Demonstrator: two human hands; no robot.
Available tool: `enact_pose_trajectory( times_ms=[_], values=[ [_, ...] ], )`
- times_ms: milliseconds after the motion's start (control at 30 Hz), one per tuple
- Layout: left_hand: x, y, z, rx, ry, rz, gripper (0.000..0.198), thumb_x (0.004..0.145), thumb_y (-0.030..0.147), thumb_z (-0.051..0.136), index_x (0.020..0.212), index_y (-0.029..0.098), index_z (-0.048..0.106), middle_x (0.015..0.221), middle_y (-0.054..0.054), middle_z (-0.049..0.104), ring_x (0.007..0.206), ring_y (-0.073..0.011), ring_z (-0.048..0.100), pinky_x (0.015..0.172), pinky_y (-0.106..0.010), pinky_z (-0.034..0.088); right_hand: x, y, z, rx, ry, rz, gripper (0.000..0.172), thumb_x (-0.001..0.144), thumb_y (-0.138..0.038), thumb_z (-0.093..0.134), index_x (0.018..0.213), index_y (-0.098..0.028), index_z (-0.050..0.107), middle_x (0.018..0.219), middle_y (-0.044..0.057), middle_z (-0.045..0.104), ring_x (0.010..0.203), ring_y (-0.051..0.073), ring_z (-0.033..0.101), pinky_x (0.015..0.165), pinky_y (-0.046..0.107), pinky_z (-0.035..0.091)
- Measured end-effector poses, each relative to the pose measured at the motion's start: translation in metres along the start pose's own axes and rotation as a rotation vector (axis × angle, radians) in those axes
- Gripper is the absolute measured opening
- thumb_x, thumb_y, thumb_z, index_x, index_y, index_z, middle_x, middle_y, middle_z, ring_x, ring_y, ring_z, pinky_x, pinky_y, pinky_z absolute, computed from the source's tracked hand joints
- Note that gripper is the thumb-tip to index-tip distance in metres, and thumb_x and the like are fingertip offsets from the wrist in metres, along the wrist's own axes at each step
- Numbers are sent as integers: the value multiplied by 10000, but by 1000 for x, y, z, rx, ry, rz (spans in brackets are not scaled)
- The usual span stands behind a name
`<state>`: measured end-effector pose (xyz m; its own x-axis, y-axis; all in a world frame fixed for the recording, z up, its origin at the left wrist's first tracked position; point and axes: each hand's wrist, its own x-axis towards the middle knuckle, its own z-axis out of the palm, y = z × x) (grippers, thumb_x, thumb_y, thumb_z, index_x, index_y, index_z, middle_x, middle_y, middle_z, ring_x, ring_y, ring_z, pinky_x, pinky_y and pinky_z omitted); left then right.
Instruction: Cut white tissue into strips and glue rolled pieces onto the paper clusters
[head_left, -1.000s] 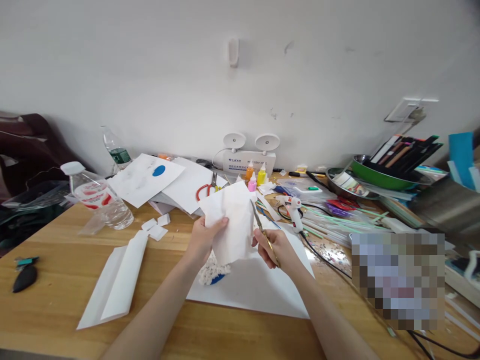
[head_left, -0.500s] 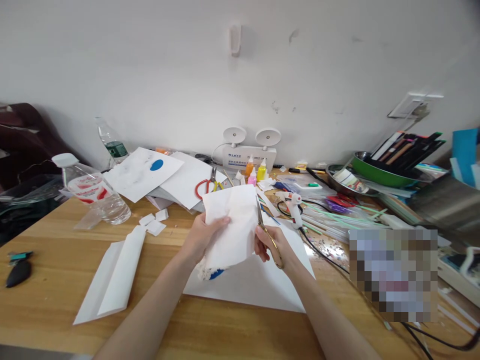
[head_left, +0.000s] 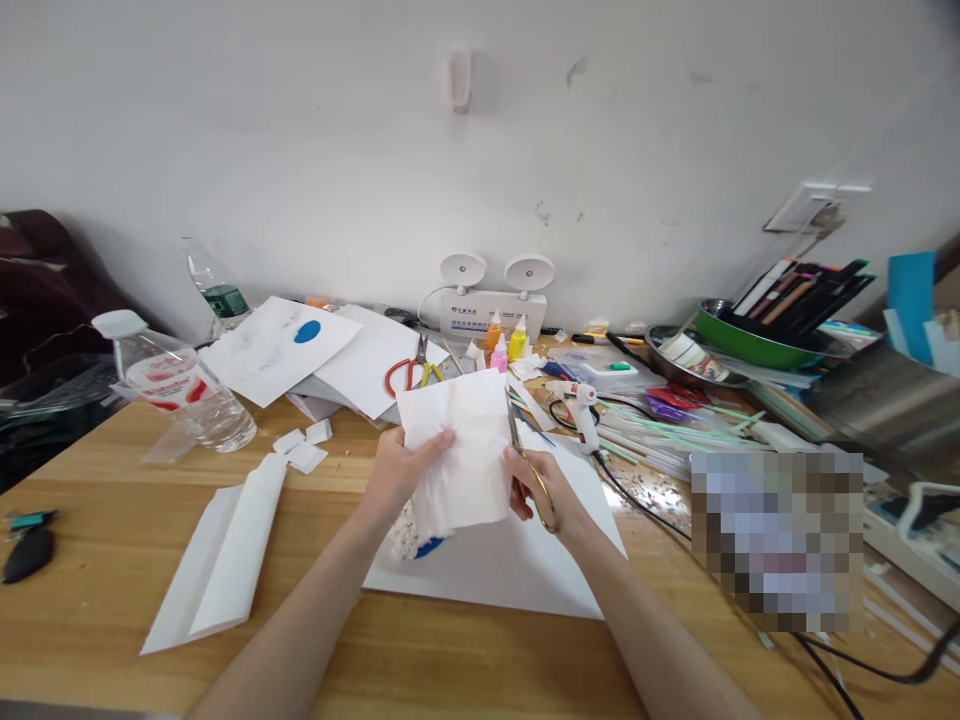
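Note:
My left hand (head_left: 401,468) pinches the left edge of a white tissue sheet (head_left: 461,450) and holds it upright above the table. My right hand (head_left: 541,490) is closed round the gold handles of a small pair of scissors (head_left: 525,465), whose blades lie against the tissue's right edge. Below the tissue a white sheet of paper (head_left: 510,560) lies flat on the wooden table (head_left: 112,590), with a blue shape and white crumbs (head_left: 416,545) on it.
A folded white paper strip (head_left: 217,555) lies at the left, a water bottle (head_left: 176,385) behind it. Red-handled scissors (head_left: 405,372), small paint bottles (head_left: 506,345), a glue gun (head_left: 581,412) with its cord, straws and a green bowl (head_left: 750,345) crowd the back and right.
The tissue and both hands have dropped slightly toward the table, and the scissor blades have closed in along the tissue's right edge. The view has shifted a little.

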<state>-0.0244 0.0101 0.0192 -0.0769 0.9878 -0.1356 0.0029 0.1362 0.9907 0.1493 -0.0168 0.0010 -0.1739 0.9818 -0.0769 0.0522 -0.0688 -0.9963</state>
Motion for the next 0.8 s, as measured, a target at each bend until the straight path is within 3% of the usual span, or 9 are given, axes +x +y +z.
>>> enact_pose_trajectory(
  times_ms=[367,800],
  values=[
    [-1,1,0,35,-10,26,437,552,401,731,853,92,660,883,-122,691,761,-234,641,601,-282,511,3,9,-2,38,31,28,526,708,-648,461,478,-186,361,331,-62,370,277,40,298,321,196,194],
    [0,-1,0,43,7,47,383,545,386,732,801,108,673,828,-101,706,723,-229,652,574,-270,510,4,5,0,100,55,96,560,590,-707,530,467,-194,342,311,-93,284,247,26,229,271,187,163]
  ],
)
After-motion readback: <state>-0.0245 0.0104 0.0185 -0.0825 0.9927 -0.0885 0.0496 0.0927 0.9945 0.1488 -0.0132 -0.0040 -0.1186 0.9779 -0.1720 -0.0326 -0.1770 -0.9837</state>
